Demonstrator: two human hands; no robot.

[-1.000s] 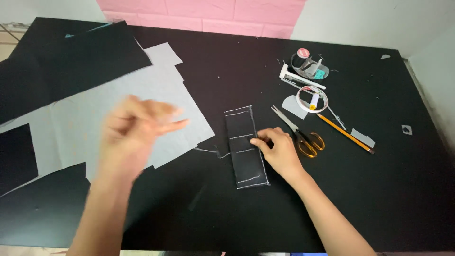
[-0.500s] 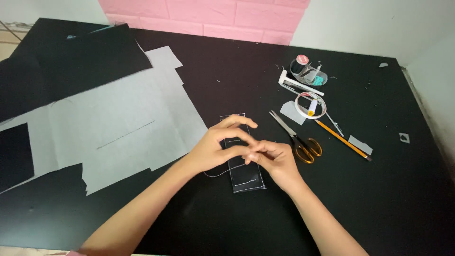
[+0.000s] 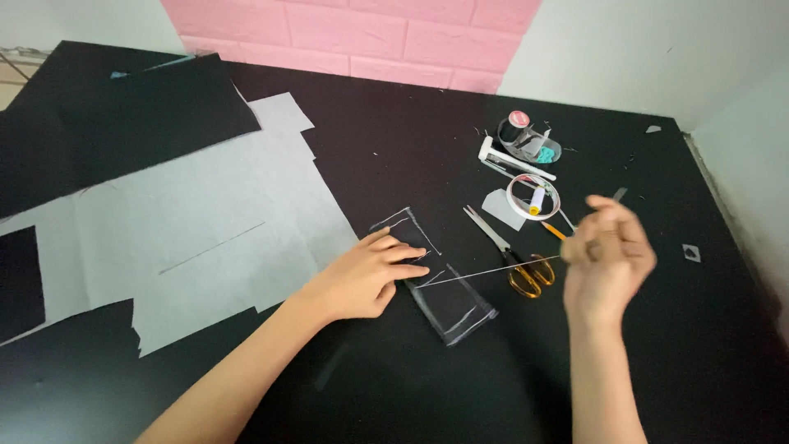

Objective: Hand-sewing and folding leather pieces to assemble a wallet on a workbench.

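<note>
A small black fabric strip (image 3: pixel 448 300) with white chalk lines lies on the black table (image 3: pixel 394 148). My left hand (image 3: pixel 370 275) rests flat on the strip's upper half, fingers spread. My right hand (image 3: pixel 606 256) is raised to the right, fingers pinched shut on a white thread (image 3: pixel 493 270) that runs taut from the strip up to it. Whether a needle is between the fingers is too blurred to tell.
Yellow-handled scissors (image 3: pixel 514 259) lie right of the strip, under the thread. Behind them are a roll of white tape (image 3: pixel 532 197), a yellow pencil (image 3: pixel 552 229) and a black thread spool (image 3: pixel 518 130). Grey pattern paper (image 3: pixel 197 238) and black cloth (image 3: pixel 107 123) cover the left side.
Both hands were together over the strip. My right hand has pulled away to the right and upward, drawing the thread out taut. My left hand now lies flat on the strip.
</note>
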